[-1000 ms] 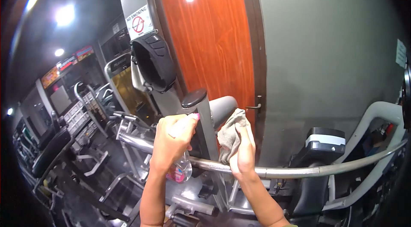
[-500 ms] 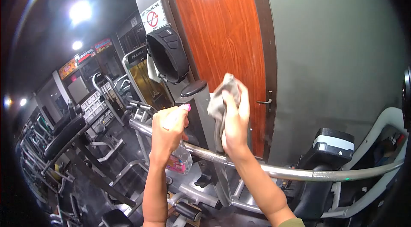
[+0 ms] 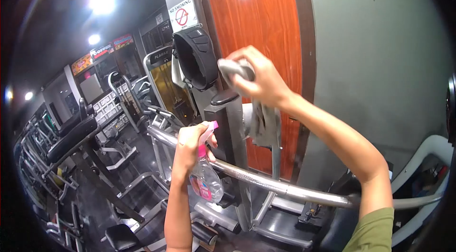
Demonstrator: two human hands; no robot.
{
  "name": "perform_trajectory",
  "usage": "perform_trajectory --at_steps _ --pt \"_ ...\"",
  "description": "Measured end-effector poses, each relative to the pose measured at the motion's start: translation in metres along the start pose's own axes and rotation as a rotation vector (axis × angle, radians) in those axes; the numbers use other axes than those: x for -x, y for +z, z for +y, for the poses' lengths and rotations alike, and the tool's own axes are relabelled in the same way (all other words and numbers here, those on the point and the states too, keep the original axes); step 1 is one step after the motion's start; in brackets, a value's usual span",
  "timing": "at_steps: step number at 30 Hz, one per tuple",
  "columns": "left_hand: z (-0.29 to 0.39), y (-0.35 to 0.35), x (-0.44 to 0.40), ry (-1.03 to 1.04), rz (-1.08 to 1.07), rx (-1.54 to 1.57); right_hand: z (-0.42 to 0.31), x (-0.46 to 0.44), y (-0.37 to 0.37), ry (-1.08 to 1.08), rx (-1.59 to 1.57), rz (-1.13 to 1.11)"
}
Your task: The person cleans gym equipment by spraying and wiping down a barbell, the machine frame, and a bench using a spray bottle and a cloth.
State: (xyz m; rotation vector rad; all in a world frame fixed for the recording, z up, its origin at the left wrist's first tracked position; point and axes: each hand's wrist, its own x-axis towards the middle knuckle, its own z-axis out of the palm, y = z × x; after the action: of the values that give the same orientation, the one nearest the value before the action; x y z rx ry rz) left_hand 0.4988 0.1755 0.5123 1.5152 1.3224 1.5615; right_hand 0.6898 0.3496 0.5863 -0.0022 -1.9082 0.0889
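My left hand (image 3: 189, 150) is wrapped round the neck of a clear spray bottle (image 3: 213, 180) with a pink and white trigger head and a pink label. The bottle hangs upright in front of a silver metal bar (image 3: 280, 186). Higher up, my right hand (image 3: 256, 76) grips a grey cloth (image 3: 266, 126), bunched between thumb and fingers, with its loose end dangling below the wrist. Just left of the cloth and a little lower is the black rounded top pad (image 3: 224, 97) of a dark machine post. I cannot tell whether the cloth touches it.
A black padded belt (image 3: 195, 59) hangs beside a brown wooden door (image 3: 256, 19). Gym machines and benches (image 3: 71, 142) crowd the left side. A grey wall (image 3: 375, 62) stands at the right, with a white curved machine frame (image 3: 430, 157) before it.
My right hand has risen and turned leftward, bringing the cloth close to the post's top pad. The bottle is now more fully visible in my left hand. The view has shifted slightly.
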Motion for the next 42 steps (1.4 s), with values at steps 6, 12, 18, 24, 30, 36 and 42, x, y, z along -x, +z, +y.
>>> perform_trajectory --at_steps 6,12,18,24,30,36,42 --pt "-0.026 -0.009 -0.003 -0.087 -0.059 0.29 0.006 0.082 0.027 -0.087 -0.061 -0.323" --pt "-0.049 -0.018 0.001 -0.184 -0.15 0.498 0.057 0.092 0.043 -0.292 -0.038 -0.262" --pt "-0.087 -0.008 0.006 -0.215 -0.272 0.786 0.05 0.106 0.071 -0.191 -0.028 0.028" --pt "-0.087 -0.002 0.009 -0.16 -0.185 0.864 0.051 0.131 0.078 -0.29 -0.059 -0.082" --pt "-0.087 -0.004 0.014 -0.129 -0.143 0.9 0.032 0.075 0.075 -0.279 -0.013 0.083" --pt "-0.089 -0.003 0.016 -0.076 -0.172 0.721 0.054 0.126 0.079 -0.368 -0.027 -0.066" --pt "-0.088 0.0 0.015 -0.136 -0.062 0.873 0.076 0.113 0.075 0.267 -0.215 0.137"
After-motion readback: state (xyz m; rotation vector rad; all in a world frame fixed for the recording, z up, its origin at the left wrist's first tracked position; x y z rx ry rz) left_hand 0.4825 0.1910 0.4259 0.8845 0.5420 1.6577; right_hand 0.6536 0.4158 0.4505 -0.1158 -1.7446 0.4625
